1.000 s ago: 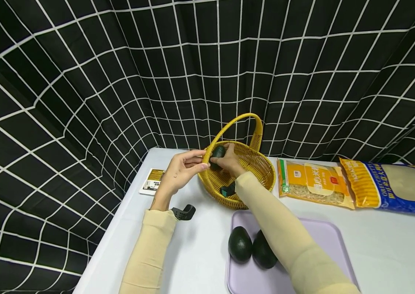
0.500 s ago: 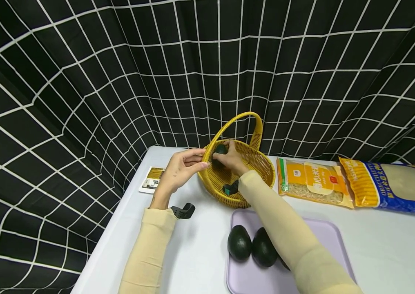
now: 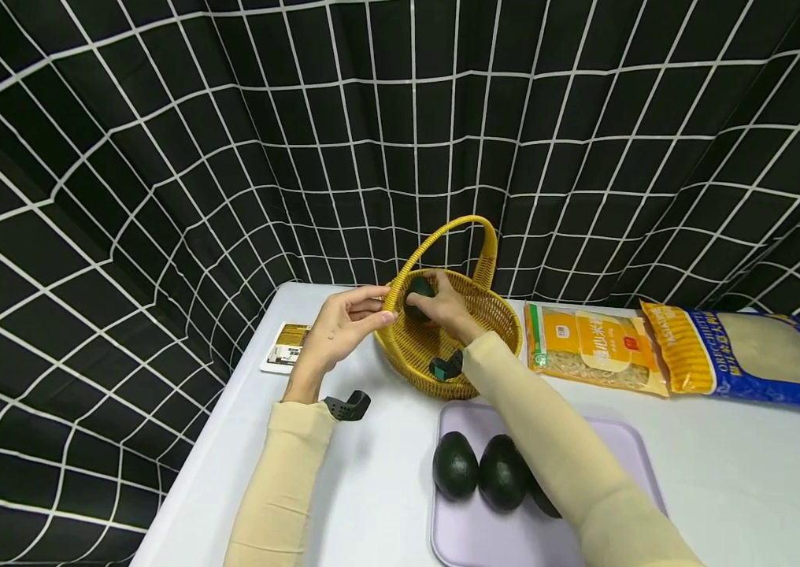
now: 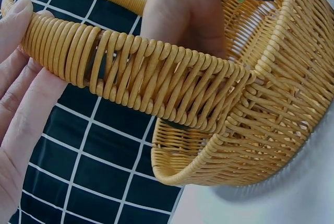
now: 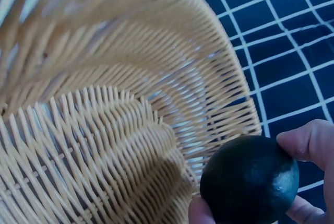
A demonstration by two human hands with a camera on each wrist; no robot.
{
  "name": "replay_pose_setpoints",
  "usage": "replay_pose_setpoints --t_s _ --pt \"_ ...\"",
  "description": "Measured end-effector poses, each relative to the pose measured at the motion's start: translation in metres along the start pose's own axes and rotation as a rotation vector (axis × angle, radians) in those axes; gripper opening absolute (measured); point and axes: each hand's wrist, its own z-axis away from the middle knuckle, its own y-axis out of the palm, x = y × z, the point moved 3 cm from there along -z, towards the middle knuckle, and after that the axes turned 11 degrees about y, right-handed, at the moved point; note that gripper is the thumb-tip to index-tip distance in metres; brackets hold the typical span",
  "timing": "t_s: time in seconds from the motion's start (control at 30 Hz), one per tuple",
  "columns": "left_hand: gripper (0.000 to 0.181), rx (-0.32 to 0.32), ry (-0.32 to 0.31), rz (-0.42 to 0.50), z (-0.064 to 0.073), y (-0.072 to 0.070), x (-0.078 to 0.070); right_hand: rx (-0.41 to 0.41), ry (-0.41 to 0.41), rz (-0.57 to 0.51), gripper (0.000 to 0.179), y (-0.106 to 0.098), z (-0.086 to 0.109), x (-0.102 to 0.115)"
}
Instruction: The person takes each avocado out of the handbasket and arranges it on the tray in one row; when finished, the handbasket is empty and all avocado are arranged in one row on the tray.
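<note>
A yellow woven basket [image 3: 485, 319] with a tall handle [image 3: 442, 236] stands at the back of the white table. My left hand [image 3: 343, 327] pinches the handle [image 4: 141, 78] where it meets the left rim, with its fingers [image 4: 21, 78] along the weave. My right hand [image 3: 446, 309] reaches into the basket and grips a dark green avocado [image 3: 417, 295] just above the floor [image 5: 104, 140]. In the right wrist view the avocado [image 5: 249, 179] sits between my fingertips [image 5: 308, 140].
A lilac tray [image 3: 620, 449] near the front holds two avocados [image 3: 454, 465] [image 3: 502, 471], and a third is partly hidden by my right arm. An orange bag [image 3: 591, 346] and a blue-yellow rice bag [image 3: 747, 354] lie right of the basket. A small card [image 3: 285, 346] lies at left.
Barely any. My right hand keeps the avocado inside the basket's left side, and my left hand stays on the handle. The view has shifted slightly left.
</note>
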Motion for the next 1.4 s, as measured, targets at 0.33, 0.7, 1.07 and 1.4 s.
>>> replay_pose_setpoints --t_s 0.33,0.7,1.07,1.4 --pt "0.042 0.001 -0.009 -0.015 0.001 0.000 0.000 0.017 -0.062 0.035 0.066 -0.011 0.027 0.004" --pt "0.041 0.004 0.008 0.003 0.001 0.001 0.000 0.027 -0.096 0.037 0.065 -0.023 0.055 0.002" --pt "0.040 -0.006 0.005 -0.010 0.000 0.000 -0.001 0.023 -0.142 0.083 0.067 -0.036 0.084 -0.003" --pt "0.040 -0.008 -0.004 0.001 0.001 0.002 -0.002 -0.001 -0.133 0.088 0.065 -0.052 0.114 -0.016"
